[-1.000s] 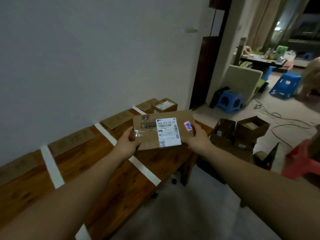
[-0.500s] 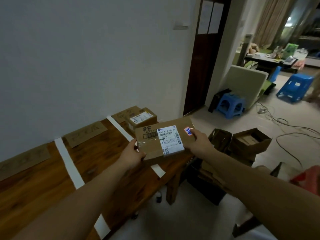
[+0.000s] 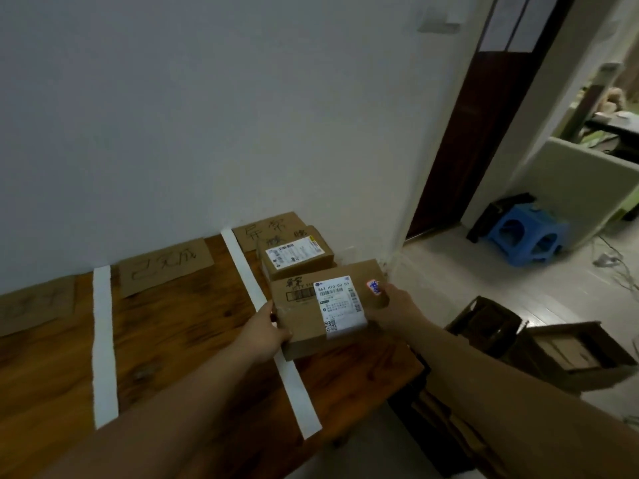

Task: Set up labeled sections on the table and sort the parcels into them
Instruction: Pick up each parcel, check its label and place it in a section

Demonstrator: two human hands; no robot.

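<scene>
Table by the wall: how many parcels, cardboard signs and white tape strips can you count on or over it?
Parcels: 2, the held parcel and the resting parcel
Cardboard signs: 3
White tape strips: 2
Total: 7

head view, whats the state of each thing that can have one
held parcel, taped shut, label up, gripped at both ends over the right section
small parcel, shut, label up, lying in the right section
left hand, grips held parcel's left end
right hand, grips its right end
floor box, flaps open
</scene>
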